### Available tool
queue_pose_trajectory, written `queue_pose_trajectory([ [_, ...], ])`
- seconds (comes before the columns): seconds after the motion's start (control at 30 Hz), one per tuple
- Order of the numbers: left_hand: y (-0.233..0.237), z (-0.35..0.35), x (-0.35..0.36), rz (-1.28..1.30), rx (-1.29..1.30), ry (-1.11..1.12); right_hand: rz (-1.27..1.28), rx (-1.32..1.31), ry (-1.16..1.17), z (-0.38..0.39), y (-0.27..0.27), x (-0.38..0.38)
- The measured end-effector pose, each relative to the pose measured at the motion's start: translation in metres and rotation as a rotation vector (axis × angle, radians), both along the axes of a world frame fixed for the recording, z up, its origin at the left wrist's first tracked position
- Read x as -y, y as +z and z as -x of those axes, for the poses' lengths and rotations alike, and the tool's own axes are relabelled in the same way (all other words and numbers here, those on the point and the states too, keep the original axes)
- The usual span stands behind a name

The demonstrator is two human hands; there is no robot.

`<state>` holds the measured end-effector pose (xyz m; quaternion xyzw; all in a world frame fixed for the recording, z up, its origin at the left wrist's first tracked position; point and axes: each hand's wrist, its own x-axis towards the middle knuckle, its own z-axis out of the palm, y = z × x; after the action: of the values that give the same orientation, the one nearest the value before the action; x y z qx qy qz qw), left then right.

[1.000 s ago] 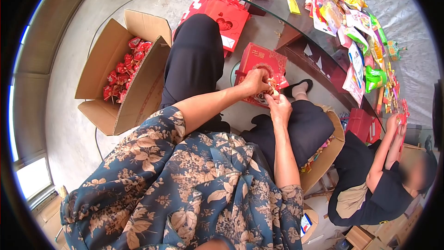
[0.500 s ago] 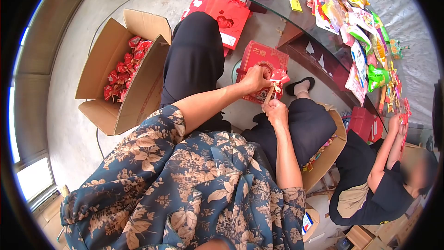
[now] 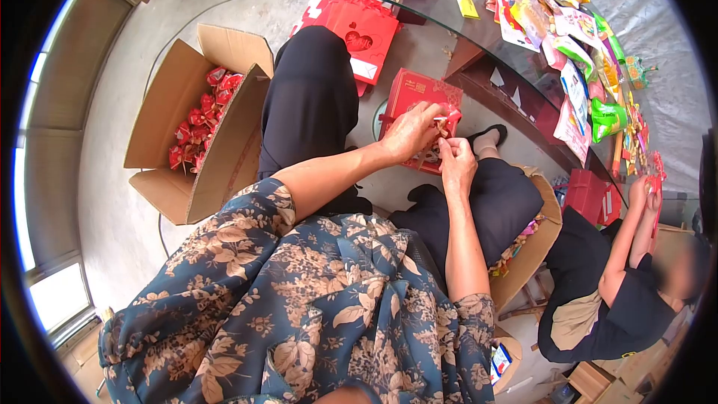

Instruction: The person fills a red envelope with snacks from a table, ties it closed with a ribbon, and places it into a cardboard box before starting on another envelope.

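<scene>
Over a red gift box (image 3: 422, 86) with gold print, my two hands are close together. My left hand (image 3: 413, 133) is closed around a small red ribbon-tied packet (image 3: 454, 116), and a short white tip shows by its fingers. Just below, my right hand (image 3: 458, 166) pinches the gold-coloured ribbon (image 3: 442, 127) at the packet's neck. My fingers hide most of the packet. Similar red packets (image 3: 202, 116) fill an open cardboard box (image 3: 232, 146) to my left.
Snack packets (image 3: 576, 53) are heaped on the glass table (image 3: 449, 15). Red gift bags (image 3: 366, 34) stand beyond my left knee. Another cardboard box (image 3: 535, 266) with colourful sweets is by my right leg. At right, a co-worker (image 3: 624, 284) holds a red item.
My left hand has closed further over the packet, which has tipped and is more covered. My right hand has moved up from the hanging ribbon end to the neck.
</scene>
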<state>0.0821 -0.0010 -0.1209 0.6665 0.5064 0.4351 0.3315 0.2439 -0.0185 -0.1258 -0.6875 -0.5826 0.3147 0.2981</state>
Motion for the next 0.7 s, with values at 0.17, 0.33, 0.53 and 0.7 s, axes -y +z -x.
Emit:
queue_pose_trajectory([
  [0.17, -0.009, -0.002, -0.002, -0.066, -0.061, -0.039, -0.042, 0.078, -0.016, 0.008, 0.005, -0.006],
  [0.33, -0.009, -0.003, -0.004, -0.019, -0.062, -0.027, -0.189, 0.153, 0.075, 0.018, 0.009, -0.013],
  [0.53, -0.007, -0.002, -0.012, -0.003, -0.118, 0.026, -0.164, 0.101, 0.059, 0.019, 0.008, -0.012],
  [0.7, -0.003, -0.001, -0.014, 0.004, -0.158, 0.009, -0.166, 0.069, 0.045, 0.02, 0.007, -0.01],
])
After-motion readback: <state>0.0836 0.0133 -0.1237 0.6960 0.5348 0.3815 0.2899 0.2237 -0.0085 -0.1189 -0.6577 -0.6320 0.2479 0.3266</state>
